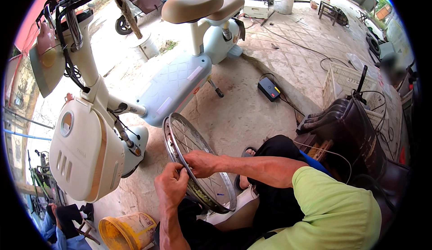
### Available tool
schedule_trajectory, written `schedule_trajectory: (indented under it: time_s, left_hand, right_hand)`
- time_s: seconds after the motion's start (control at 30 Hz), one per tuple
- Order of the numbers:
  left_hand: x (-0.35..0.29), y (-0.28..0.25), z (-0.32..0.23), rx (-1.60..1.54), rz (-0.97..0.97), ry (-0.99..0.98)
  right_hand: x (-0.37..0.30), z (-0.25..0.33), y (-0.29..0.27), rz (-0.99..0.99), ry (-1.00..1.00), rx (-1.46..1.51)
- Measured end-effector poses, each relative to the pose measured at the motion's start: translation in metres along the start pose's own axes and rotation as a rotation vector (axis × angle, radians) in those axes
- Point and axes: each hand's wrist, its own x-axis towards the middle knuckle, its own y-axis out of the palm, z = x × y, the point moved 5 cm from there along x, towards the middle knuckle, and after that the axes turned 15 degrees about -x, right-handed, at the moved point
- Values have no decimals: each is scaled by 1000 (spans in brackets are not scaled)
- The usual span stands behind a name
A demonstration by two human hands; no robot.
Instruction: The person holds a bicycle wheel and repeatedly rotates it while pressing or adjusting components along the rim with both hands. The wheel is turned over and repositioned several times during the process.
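A spoked wheel rim (196, 190) with no tyre on it stands tilted before me, close to my knees. Brownish marks show on its silver outer band, and thin spokes cross its inside. My left hand (172, 184) is closed on the near outer side of the band, with the thumb bent against it. From the right, my right hand (201, 163) reaches across the wheel, its fingers curled at the inner side of the band close to my left hand. Those fingertips are partly hidden by the rim, so anything small between them cannot be seen.
A pale electric scooter (175, 76) with brown seats and a cream front box (83, 148) stands ahead and left. A yellow-stained bucket (128, 229) sits at lower left, near a seated person's legs (67, 218). A black charger (269, 89), cables and a crate (337, 85) lie right.
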Motion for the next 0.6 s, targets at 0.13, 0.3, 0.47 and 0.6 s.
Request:
schedule_trajectory:
  time_s: [0.13,0.3,0.47,0.6]
  left_hand:
    - [0,1,-3,-11,-3,-2]
    - [1,-1,-1,2,23,-22]
    - [2,-1,-2,-28,14,10]
    - [2,0,1,-20,24,9]
  right_hand:
    - [-1,-3,-1,14,25,-12]
    - [-1,1,-3,-3,6,-1]
    - [0,-3,-1,18,33,4]
    - [0,-4,1,19,15,-32]
